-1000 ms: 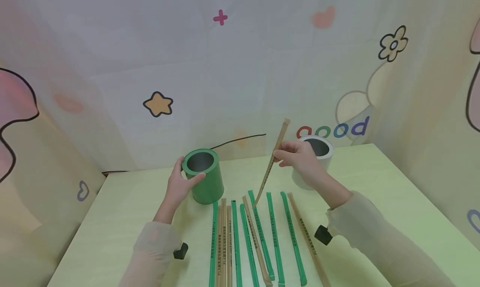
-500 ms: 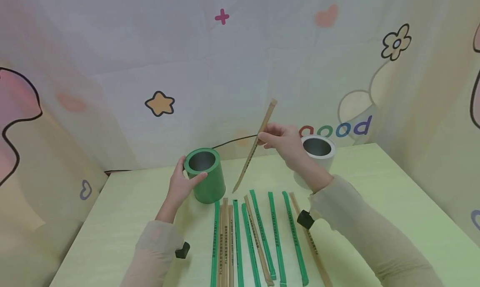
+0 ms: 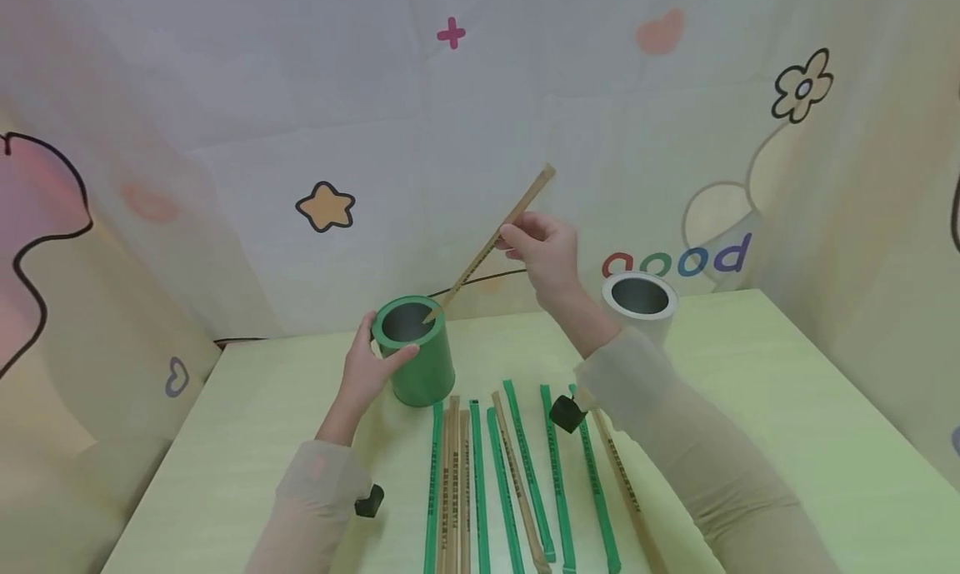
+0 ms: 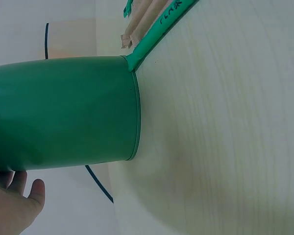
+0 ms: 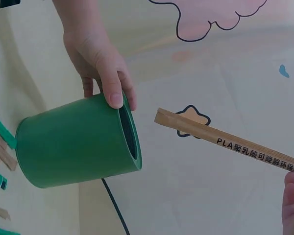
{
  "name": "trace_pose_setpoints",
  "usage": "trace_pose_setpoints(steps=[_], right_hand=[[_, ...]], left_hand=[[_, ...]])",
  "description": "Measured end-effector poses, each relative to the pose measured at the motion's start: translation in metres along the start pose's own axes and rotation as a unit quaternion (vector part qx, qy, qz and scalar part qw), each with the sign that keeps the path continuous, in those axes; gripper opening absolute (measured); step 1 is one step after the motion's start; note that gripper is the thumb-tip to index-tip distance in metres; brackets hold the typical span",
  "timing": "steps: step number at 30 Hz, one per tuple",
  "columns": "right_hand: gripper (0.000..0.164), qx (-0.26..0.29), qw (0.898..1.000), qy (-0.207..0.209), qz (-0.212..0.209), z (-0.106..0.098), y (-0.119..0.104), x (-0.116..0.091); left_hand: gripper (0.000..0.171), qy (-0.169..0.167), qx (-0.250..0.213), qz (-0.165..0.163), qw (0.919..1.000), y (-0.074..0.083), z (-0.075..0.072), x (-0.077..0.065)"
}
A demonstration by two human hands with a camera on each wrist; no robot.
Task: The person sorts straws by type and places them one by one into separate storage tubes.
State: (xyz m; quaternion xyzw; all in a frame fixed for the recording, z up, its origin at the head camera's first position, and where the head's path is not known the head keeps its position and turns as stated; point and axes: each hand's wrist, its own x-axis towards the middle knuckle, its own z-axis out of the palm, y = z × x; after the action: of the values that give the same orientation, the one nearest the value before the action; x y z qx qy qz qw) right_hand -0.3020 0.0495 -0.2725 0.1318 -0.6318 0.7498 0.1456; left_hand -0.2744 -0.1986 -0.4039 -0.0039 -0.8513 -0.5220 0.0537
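My left hand point(image 3: 363, 376) holds a green cylindrical cup point(image 3: 423, 372) at its rim, thumb over the near side and fingers around the left; the cup stands upright on the table. My right hand point(image 3: 550, 253) pinches a brown paper-wrapped straw point(image 3: 480, 257) near its middle. It slants down to the left, its lower end overlapping the cup's opening in the head view. In the right wrist view, the tip of this straw point(image 5: 225, 140) is apart from the rim, in front of the mouth of the green cup point(image 5: 73, 147).
Several green-wrapped straws point(image 3: 557, 491) and brown-wrapped straws point(image 3: 517, 478) lie side by side on the pale table point(image 3: 225, 441), in front of the cup. A white cup point(image 3: 651, 328) stands at the back right, partly behind my right arm. A printed cloth point(image 3: 375, 141) hangs behind.
My right hand has moved left and up with the brown straw, from beside the white cup to above the green cup. My left hand stays on the green cup.
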Motion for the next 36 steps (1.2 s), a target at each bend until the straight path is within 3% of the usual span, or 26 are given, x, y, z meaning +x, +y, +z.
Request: trace_pose_setpoints(steps=[11, 22, 36], right_hand=[[0.016, -0.047, 0.998, 0.034, 0.021, 0.028, 0.039, -0.003], [0.017, -0.126, 0.991, -0.006, 0.039, 0.044, 0.074, -0.017], [0.017, -0.189, 0.979, -0.048, 0.052, 0.051, 0.093, -0.027]], left_hand=[[0.099, -0.002, 0.006, -0.012, 0.9999, 0.002, 0.002, -0.002], [0.099, -0.001, 0.000, -0.010, 0.9999, 0.002, 0.002, -0.001], [0.098, 0.005, 0.004, -0.006, 1.0000, 0.001, 0.000, 0.000]])
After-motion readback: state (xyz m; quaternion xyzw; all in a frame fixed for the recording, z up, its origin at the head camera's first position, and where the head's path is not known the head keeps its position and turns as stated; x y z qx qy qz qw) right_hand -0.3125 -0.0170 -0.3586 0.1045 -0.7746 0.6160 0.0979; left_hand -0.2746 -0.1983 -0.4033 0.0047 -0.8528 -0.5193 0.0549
